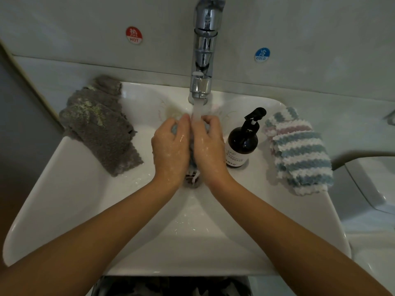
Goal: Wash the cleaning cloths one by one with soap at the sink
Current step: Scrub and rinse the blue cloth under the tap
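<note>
The left hand (170, 146) and the right hand (208, 146) are pressed close together over the middle of the sink (70, 189), both wet and shiny, their fingers curled around a small cloth (191, 159) squeezed between them. Only slivers of that cloth show: a bluish bit by the left thumb, a dark strip in the gap between the palms, and a pale end hanging just below the hands over the drain (192, 180). The fingertips of both hands meet right under the stream of water (197, 110) that runs from the chrome tap (204, 60) above.

Just beside the right hand, on the sink's right ledge, stands a dark brown soap bottle (241, 144) with a black pump top, upright. Farther right on the same ledge lies a fluffy striped cloth (299, 150) in blue, white and a little pink, folded and partly over the sink's edge. On the left ledge lies a grey cloth (100, 124), crumpled, with pale greenish specks on its upper part and its lower corner reaching down into the basin.

On the wall behind the tap are a red round sticker (134, 35) reading HOT on the left and a blue one (262, 54) reading COLD on the right.
</note>
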`<state>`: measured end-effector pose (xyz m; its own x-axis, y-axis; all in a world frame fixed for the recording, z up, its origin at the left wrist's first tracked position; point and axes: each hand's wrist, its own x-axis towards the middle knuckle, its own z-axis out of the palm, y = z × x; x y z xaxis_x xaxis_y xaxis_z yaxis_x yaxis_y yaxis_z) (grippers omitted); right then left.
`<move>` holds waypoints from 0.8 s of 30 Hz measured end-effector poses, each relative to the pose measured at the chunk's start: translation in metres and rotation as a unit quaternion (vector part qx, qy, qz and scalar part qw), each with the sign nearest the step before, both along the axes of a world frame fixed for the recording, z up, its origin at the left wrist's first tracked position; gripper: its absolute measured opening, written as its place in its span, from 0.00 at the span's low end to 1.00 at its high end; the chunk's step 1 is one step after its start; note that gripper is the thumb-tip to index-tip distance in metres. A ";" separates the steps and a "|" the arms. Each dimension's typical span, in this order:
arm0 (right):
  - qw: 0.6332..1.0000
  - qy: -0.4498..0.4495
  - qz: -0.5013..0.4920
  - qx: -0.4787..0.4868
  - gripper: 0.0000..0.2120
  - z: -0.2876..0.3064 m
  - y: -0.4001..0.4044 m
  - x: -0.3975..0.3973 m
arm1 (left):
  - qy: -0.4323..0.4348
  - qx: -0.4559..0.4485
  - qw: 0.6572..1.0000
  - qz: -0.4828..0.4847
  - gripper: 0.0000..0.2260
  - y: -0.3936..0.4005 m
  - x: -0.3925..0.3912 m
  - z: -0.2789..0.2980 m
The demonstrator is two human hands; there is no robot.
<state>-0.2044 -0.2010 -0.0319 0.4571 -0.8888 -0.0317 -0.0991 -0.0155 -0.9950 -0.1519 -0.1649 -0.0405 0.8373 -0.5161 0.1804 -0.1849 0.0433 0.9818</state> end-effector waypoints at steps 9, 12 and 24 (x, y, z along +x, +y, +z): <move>0.994 0.024 0.055 0.089 0.17 0.002 -0.006 0.003 | -0.002 -0.037 0.999 0.033 0.10 -0.002 0.007 0.005; 0.997 0.014 0.043 0.068 0.18 0.000 -0.005 0.001 | -0.009 0.001 1.000 0.013 0.08 -0.001 0.007 0.002; 0.997 -0.055 -0.035 -0.051 0.15 0.003 -0.015 -0.003 | 0.071 0.193 0.965 -0.160 0.21 -0.005 0.010 0.010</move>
<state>-0.2069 -0.2155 -0.0291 0.3899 -0.9147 0.1065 0.0062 -0.1130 -0.9936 -0.1424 -0.1702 -0.0304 0.6258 -0.7585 -0.1817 -0.0850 -0.2979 0.9508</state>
